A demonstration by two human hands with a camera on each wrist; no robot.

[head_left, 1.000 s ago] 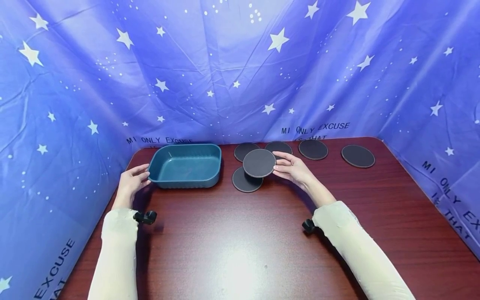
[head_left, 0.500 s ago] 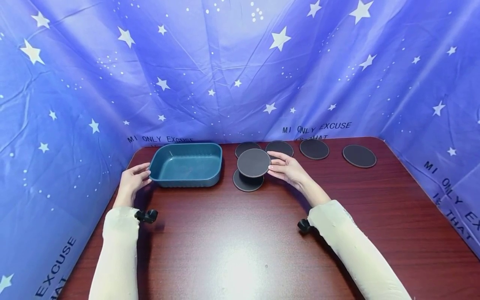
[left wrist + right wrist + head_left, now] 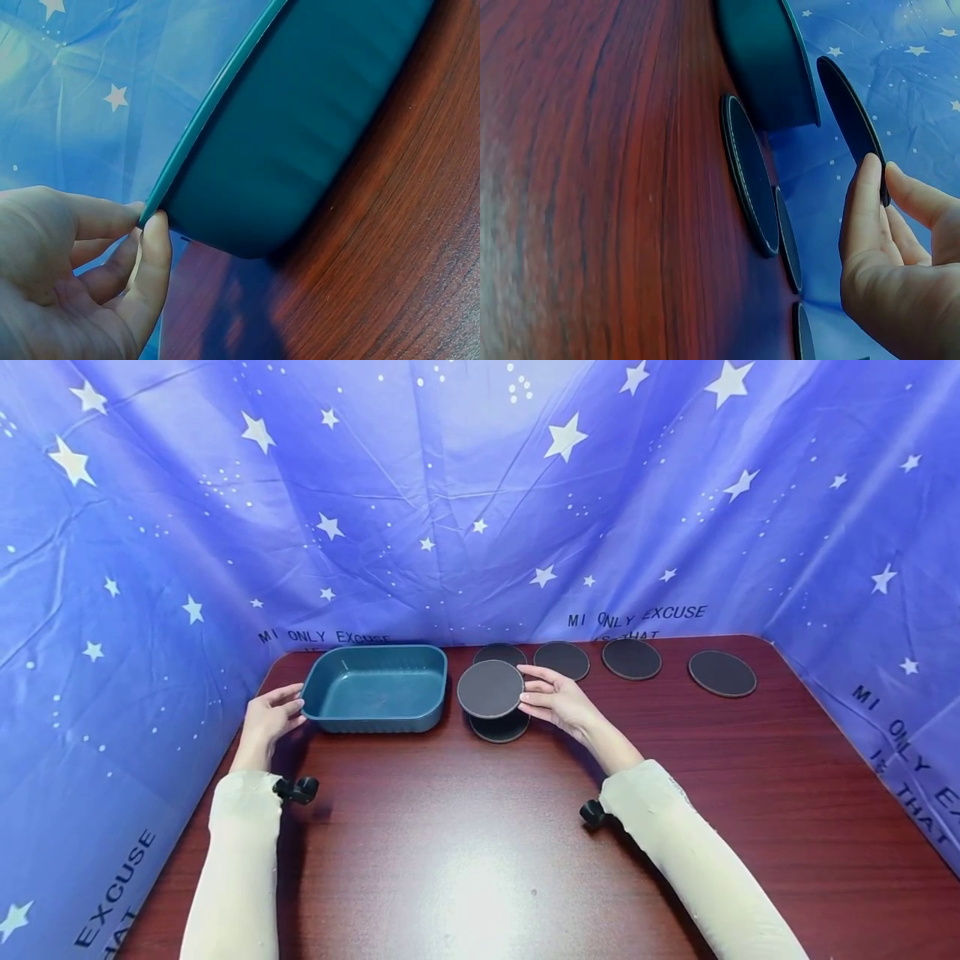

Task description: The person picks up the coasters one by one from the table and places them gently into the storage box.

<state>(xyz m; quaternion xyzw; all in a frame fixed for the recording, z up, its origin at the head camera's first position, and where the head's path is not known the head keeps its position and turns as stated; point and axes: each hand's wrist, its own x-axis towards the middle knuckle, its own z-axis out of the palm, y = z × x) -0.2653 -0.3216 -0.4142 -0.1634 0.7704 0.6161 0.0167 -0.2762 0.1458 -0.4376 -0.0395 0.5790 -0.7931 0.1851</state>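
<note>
With thumb and fingers my right hand (image 3: 558, 702) pinches the edge of a round black coaster (image 3: 491, 689), held up above the table. That raised coaster (image 3: 851, 112) also shows in the right wrist view, apart from the coasters below. Under it lies another coaster (image 3: 500, 728), partly hidden. At the left, my left hand (image 3: 268, 718) pinches the rim of a teal rectangular basin (image 3: 375, 725). The left wrist view shows thumb and finger on the basin's rim (image 3: 202, 124). The basin stands on the table, and nothing shows inside it.
Along the back of the dark red wooden table (image 3: 420, 827) lie more coasters: one behind the raised coaster (image 3: 501, 652), then others to the right, including a coaster (image 3: 632, 659) and the rightmost coaster (image 3: 722, 673). A blue star-patterned curtain (image 3: 450, 485) stands behind and beside the table.
My right hand has carried the coaster leftward, closer to the basin, and it now covers more of the coaster below. My left hand keeps its place at the basin's rim.
</note>
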